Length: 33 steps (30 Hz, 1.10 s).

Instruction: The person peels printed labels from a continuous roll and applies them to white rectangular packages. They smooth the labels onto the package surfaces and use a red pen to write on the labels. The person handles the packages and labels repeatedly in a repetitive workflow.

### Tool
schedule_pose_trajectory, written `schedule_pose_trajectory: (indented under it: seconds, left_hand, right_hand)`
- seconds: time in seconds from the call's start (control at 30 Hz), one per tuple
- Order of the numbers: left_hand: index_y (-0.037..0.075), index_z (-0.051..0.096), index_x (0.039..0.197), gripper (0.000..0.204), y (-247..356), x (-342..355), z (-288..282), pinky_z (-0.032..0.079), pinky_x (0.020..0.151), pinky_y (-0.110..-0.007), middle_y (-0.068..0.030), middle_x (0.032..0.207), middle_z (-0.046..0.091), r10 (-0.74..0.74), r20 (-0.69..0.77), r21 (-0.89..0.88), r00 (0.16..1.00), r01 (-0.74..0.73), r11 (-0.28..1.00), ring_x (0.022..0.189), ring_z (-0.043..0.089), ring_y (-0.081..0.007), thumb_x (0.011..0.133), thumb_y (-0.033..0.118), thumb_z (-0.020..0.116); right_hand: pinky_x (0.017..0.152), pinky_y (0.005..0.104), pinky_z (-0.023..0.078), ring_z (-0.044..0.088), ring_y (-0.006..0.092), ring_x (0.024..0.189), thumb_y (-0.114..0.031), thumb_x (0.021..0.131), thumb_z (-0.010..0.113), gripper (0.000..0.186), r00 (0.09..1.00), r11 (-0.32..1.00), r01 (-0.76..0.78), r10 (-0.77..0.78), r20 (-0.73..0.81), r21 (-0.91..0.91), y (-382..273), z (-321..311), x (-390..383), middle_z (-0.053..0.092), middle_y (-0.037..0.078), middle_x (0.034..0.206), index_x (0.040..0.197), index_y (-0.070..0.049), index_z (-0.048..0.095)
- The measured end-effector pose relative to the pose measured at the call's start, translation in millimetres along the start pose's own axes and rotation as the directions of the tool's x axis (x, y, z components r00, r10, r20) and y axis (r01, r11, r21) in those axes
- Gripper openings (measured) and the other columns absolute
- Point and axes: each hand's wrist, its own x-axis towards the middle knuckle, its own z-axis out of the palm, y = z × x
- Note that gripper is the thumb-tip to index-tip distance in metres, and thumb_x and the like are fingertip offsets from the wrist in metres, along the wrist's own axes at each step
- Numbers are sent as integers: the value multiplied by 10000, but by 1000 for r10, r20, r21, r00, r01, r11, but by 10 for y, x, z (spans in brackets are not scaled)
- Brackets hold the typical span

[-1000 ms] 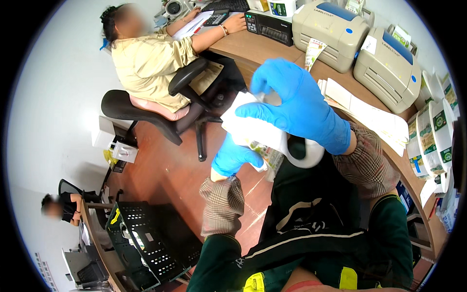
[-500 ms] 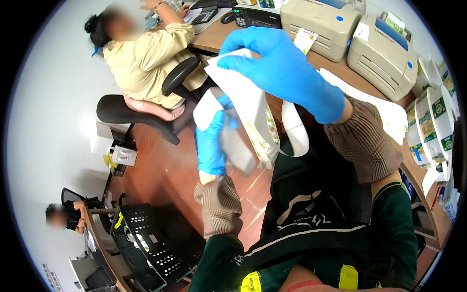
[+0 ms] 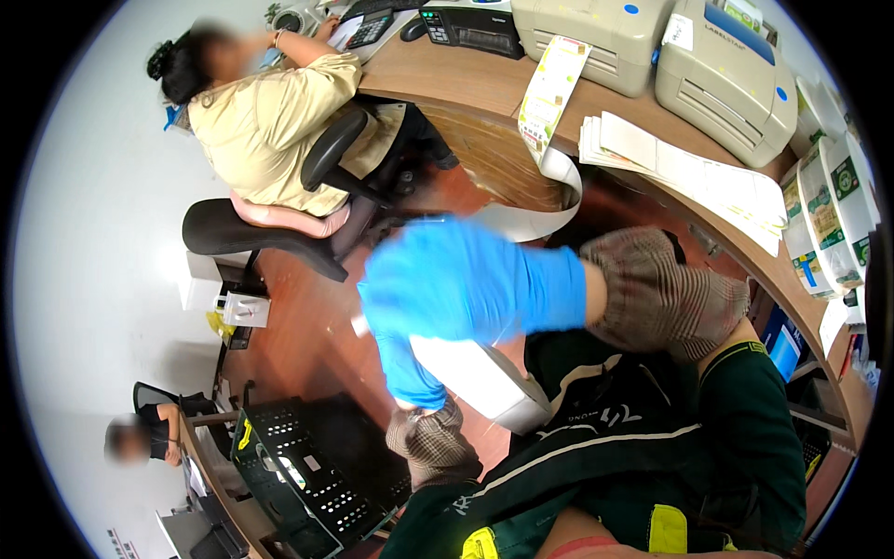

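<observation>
My left hand [image 3: 408, 369], in a blue glove, grips a thick white stack of fan-folded labels [image 3: 494, 384] that points toward my lap. Over it lies my right hand [image 3: 456, 284], also blue-gloved and smeared by motion. Its fingers are too blurred to read, and it covers the stack's upper end and part of my left hand. A small bit of white shows at the left of the hands. From the nearer printer a printed label strip [image 3: 551, 98] hangs over the desk edge. Its white back loops toward my right hand, where its end is hidden.
Two beige label printers [image 3: 726, 93] stand on the curved desk [image 3: 438, 70], with flat white label sheets [image 3: 689, 172] before them. Label rolls [image 3: 829, 219] sit at the right. A seated person [image 3: 270, 121] works at the left beside a black chair [image 3: 251, 228]. A black perforated rack [image 3: 317, 466] stands lower left.
My right hand has come down and left from the raised stack end onto my left hand. The white stack has swung down toward my lap. The strip from the printer now shows more fully.
</observation>
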Motion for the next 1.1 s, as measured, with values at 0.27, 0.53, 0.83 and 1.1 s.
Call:
schedule_pose_trajectory:
  seconds: [0.27,0.53,0.83,1.1]
  left_hand:
    - [-15,513,1244,465,-105,331,-186,436,588,-225,-62,851,628,114,-46,575,992,-67,816,666,549,-118,925,323,499]
    - [-16,424,1333,526,-140,521,-121,428,613,-217,-43,965,614,-72,240,7,968,72,997,682,520,-101,913,295,488]
    - [-38,382,1342,538,82,754,-149,402,659,-204,0,946,583,-54,334,27,941,47,999,711,454,-86,902,254,487]
    - [-59,489,1189,444,240,586,-218,389,620,-240,-46,787,531,-71,230,502,970,-56,863,680,469,-132,811,145,605]
  right_hand:
    - [579,312,495,582,233,646,-176,809,592,144,991,974,132,-129,-25,183,-780,-102,-508,604,136,766,828,-34,578]
    - [664,296,534,647,236,737,-210,850,642,197,989,946,98,-127,77,308,-954,-261,-877,665,161,921,943,-41,605]
    - [660,328,507,623,257,801,-246,890,596,213,906,246,-422,143,398,873,-1360,-239,-1192,643,123,936,1031,-86,598]
    - [707,269,499,634,178,837,-93,845,651,204,355,50,-863,769,532,503,-549,-355,-926,649,112,934,1034,-21,628]
